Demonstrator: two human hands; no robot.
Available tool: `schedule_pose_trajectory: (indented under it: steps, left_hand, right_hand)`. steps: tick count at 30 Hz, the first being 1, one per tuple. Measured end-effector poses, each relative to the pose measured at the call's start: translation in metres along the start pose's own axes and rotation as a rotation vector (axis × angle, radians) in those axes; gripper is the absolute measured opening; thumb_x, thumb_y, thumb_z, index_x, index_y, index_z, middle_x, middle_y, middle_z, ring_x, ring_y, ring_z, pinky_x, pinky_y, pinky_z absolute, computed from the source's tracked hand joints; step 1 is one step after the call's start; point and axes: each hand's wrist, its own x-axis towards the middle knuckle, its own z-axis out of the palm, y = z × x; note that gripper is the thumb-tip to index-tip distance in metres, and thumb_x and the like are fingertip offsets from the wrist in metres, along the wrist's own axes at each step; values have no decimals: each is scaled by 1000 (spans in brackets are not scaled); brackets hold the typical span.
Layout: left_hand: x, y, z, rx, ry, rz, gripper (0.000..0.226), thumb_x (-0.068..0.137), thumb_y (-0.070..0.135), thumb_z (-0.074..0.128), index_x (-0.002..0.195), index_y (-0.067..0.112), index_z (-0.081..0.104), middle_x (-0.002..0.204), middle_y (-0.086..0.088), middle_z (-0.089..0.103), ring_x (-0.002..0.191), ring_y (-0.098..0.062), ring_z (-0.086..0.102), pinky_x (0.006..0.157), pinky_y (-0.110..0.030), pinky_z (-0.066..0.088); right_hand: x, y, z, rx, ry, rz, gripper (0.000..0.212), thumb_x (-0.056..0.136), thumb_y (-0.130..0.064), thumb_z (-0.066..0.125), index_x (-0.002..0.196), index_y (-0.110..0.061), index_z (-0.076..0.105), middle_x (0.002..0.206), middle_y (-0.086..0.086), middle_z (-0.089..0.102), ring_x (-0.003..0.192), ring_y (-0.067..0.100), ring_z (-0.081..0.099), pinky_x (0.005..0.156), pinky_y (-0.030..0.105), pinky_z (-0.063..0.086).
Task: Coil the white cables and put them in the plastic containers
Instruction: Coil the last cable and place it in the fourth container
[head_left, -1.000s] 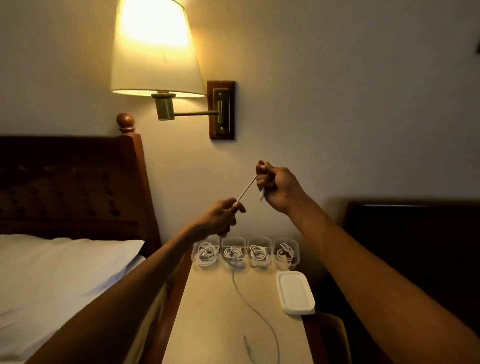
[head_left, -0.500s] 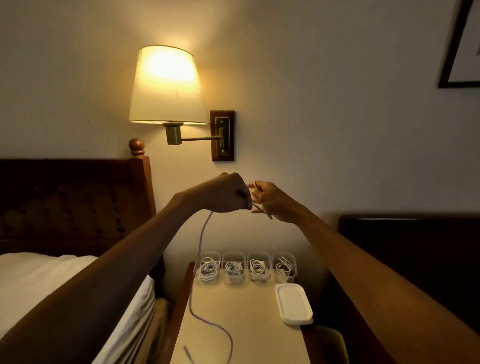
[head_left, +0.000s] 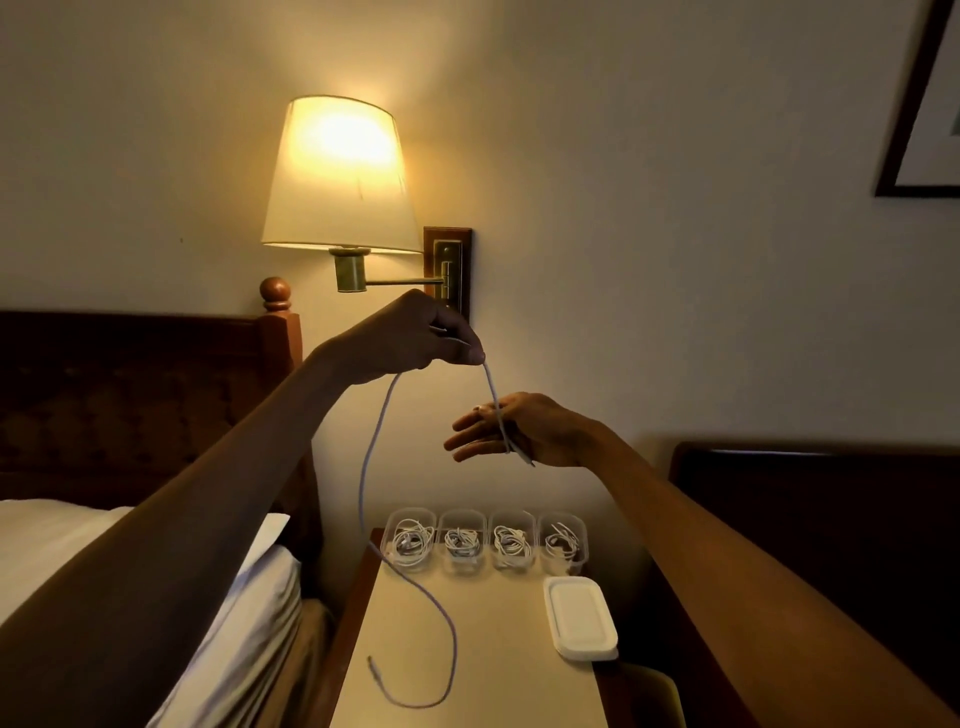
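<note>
Hands have parted: left (head_left: 415, 338) lifted, pinching the white cable (head_left: 366, 467); right (head_left: 514, 431) spread open beneath it.

The left hand (head_left: 415, 338) is raised in front of the wall lamp (head_left: 340, 176), its grip pinched on a white cable (head_left: 371, 457) that hangs down and curls across the desk (head_left: 498, 665), its plug near the desk's front left. The right hand (head_left: 519, 431) is spread flat below, the cable's other end draped over its fingers (head_left: 470, 423). Four clear plastic containers (head_left: 485, 540) with coiled cables line the desk's back edge, a white lid (head_left: 579, 618) lying by the right edge.
</note>
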Motion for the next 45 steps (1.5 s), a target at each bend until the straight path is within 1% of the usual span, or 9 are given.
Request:
schedule_pose_trajectory:
  steps: [5, 11, 15, 20, 25, 28, 33, 38, 45]
  left_hand:
    - [3, -13, 5, -77, 97, -38, 14, 87, 17, 72, 97, 7, 74, 90, 3, 70, 66, -2, 59, 53, -19, 41]
    - [1, -39, 11, -156, 239, -138, 15, 87, 23, 71, 99, 13, 74, 102, 2, 70, 92, -9, 63, 62, -24, 47]
    - [-1, -49, 16, -189, 236, -175, 13, 88, 21, 71, 98, 13, 75, 100, -4, 70, 89, -16, 61, 60, -25, 45]
    - [-2, -58, 25, -221, 259, -205, 19, 88, 27, 70, 101, 13, 75, 100, -6, 70, 89, -26, 61, 60, -28, 46]
    - [0, -60, 31, -204, 280, -198, 22, 88, 28, 70, 99, 10, 75, 89, -11, 69, 75, -30, 60, 59, -34, 47]
    - [-7, -65, 35, -255, 204, -242, 12, 94, 12, 61, 92, 12, 73, 70, -7, 61, 57, -17, 50, 47, -24, 38]
    - [-13, -62, 50, -250, 68, -369, 18, 98, 21, 56, 92, 16, 72, 70, -7, 57, 55, -15, 46, 48, -27, 35]
    - [-16, -48, 69, -262, -62, -401, 23, 103, 16, 47, 114, 11, 65, 69, -6, 57, 51, -12, 47, 44, -21, 38]
    - [-4, -39, 83, -217, -241, -556, 31, 106, 12, 37, 134, 9, 49, 61, -6, 59, 44, -17, 53, 45, -28, 44]
  right_hand:
    - [0, 0, 7, 32, -39, -27, 42, 106, -18, 26, 127, 9, 49, 121, 23, 62, 103, 30, 66, 95, 32, 53]
    - [-5, -3, 16, 354, -13, -111, 52, 106, -23, 22, 107, 2, 68, 110, 20, 69, 62, 16, 65, 54, 14, 52]
    - [-9, 1, 18, 516, -2, -167, 45, 107, -25, 24, 124, 4, 53, 94, 13, 73, 46, 12, 58, 42, 12, 45]
    - [-13, -5, 19, 577, -106, -146, 44, 106, -27, 27, 135, 3, 44, 86, 10, 72, 44, 10, 56, 42, 10, 44]
    - [-11, -13, 18, 607, -177, -125, 46, 105, -29, 27, 138, 2, 39, 91, 14, 72, 50, 12, 62, 46, 13, 50]
    - [-14, -21, 16, 654, -104, -174, 41, 105, -26, 30, 126, 3, 51, 98, 17, 72, 56, 13, 65, 48, 16, 53]
    - [-8, -26, 8, 622, 141, -277, 43, 106, -26, 33, 131, 4, 50, 130, 20, 61, 93, 22, 70, 79, 24, 57]
    - [3, -26, 3, 533, 279, -312, 51, 105, -29, 33, 146, 1, 33, 150, 21, 38, 134, 37, 45, 100, 42, 46]
    - [11, -25, 1, 505, 410, -300, 55, 105, -29, 34, 149, 3, 24, 156, 22, 27, 141, 39, 32, 117, 47, 26]
